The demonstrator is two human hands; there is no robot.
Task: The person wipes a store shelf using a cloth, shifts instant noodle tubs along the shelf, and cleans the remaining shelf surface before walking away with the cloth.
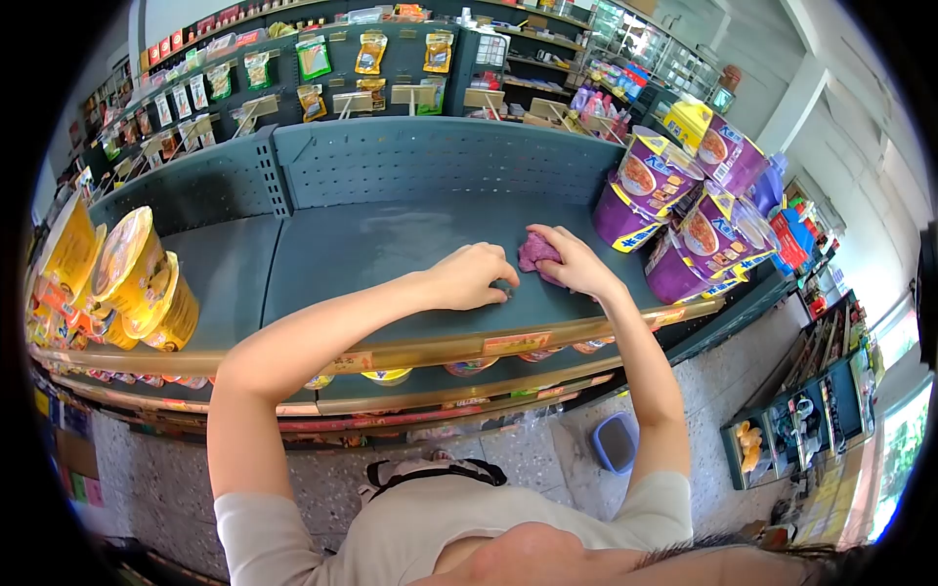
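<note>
A crumpled purple cloth (536, 250) is bunched under the fingers of my right hand (578, 266), which presses it against the dark grey shelf (391, 239). My left hand (471, 276) rests close by on the same shelf, its fingers curled inward. Something small and greyish shows at its fingertips, too little of it to name. To the right of my right hand, purple instant noodle cups (647, 181) stand stacked two high. At the shelf's left end are yellow instant noodle cups (147, 278), also piled up.
A perforated back panel (430, 161) closes the shelf behind. Along the front runs a tan price rail (430, 350), with more cups on the tier below. A blue basin (615, 442) sits on the floor at right. Hanging snack packets (371, 54) line the rack beyond.
</note>
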